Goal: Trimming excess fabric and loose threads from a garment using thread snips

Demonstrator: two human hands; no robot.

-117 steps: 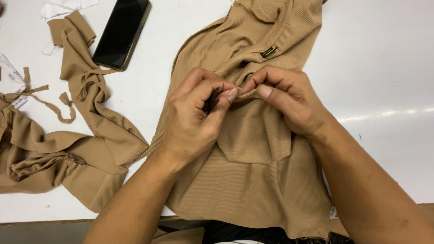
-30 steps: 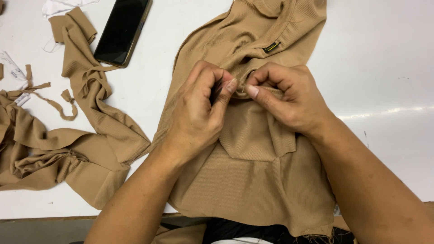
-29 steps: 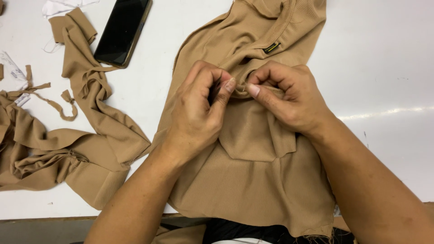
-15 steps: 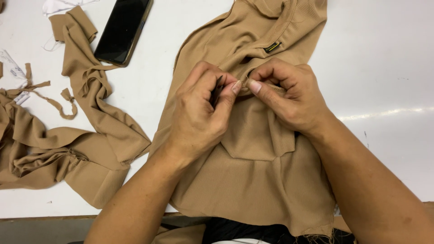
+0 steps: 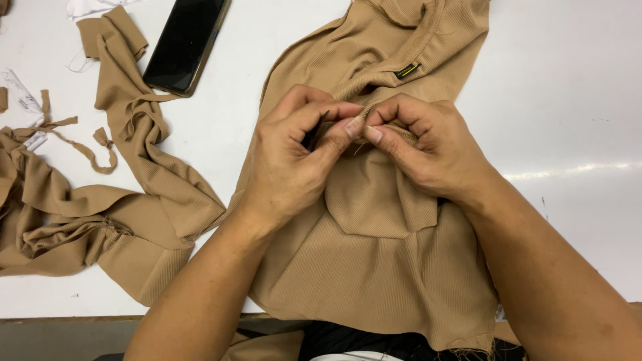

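Note:
A tan ribbed garment (image 5: 374, 267) lies spread on the white table (image 5: 575, 87), its lower edge hanging over the near side. My left hand (image 5: 294, 160) and my right hand (image 5: 428, 144) meet at the middle of the garment and pinch a fold of its fabric between thumbs and fingertips. A thin dark tool shows between the fingers of my left hand; what it is cannot be told. A small dark label (image 5: 406, 70) sits on the garment just beyond my hands.
A black phone (image 5: 187, 43) lies at the back left. Another crumpled tan garment (image 5: 87, 220) and loose tan strips (image 5: 80, 144) cover the left side. White scraps (image 5: 20, 100) lie near the left edge. The table's near edge runs along the bottom.
My fingers have shifted slightly on the fold. The garment and everything else on the table stay where they were.

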